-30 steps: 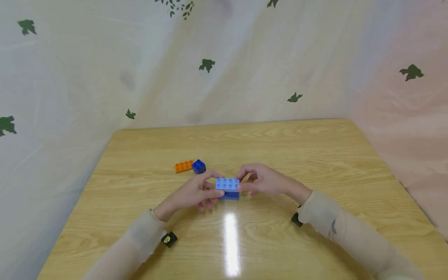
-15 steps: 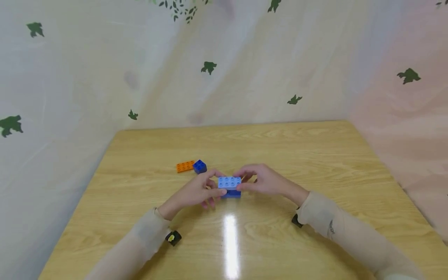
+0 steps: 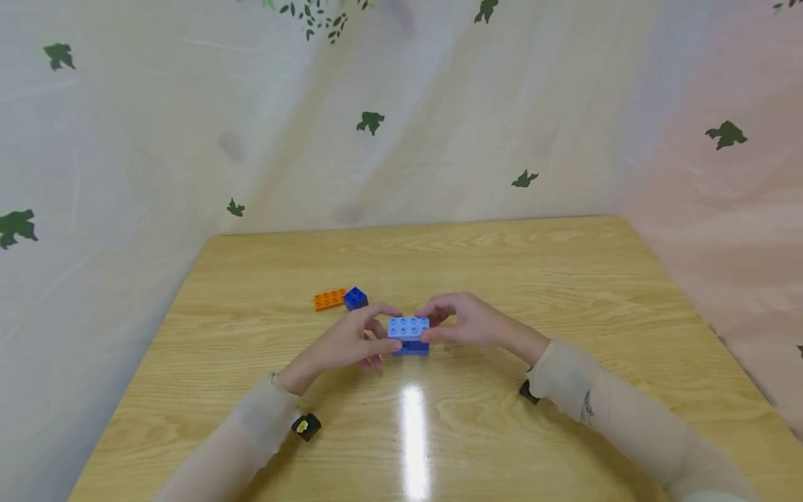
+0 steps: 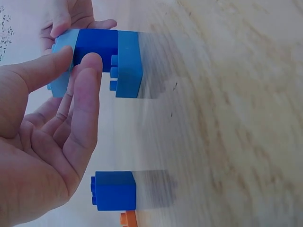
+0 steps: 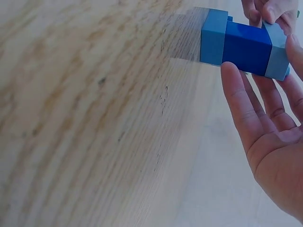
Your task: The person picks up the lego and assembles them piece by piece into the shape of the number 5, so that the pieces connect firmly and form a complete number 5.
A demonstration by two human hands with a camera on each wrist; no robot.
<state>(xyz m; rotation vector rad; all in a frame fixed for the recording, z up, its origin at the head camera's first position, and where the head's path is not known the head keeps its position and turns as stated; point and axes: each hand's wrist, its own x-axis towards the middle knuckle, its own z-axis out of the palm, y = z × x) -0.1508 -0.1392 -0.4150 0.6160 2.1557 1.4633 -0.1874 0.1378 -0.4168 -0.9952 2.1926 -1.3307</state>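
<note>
A light blue toy brick (image 3: 408, 326) with two rows of studs forms the top of a small stack on the table. Under it sits a dark blue brick (image 5: 247, 47) at the stack's right end. The bottom piece is a medium blue brick (image 4: 130, 66), whose bare studs show at the left end. My left hand (image 3: 348, 341) pinches the light blue brick's left end, thumb in front and index finger behind. At the opposite end my right hand (image 3: 477, 324) grips the same brick between thumb and fingers. Whether the layers are pressed fully together I cannot tell.
Behind my left hand, a small dark blue brick (image 3: 355, 298) lies beside a flat orange studded brick (image 3: 330, 299). The wooden table (image 3: 533, 265) ends at a pale patterned cloth (image 3: 439, 160) at the back. Dark wrist cameras (image 3: 306, 427) hang below both sleeves.
The right hand's fingertips have shifted slightly left onto the light blue brick's end, and its lower fingers have drawn out of sight. The stack stays in nearly the same place.
</note>
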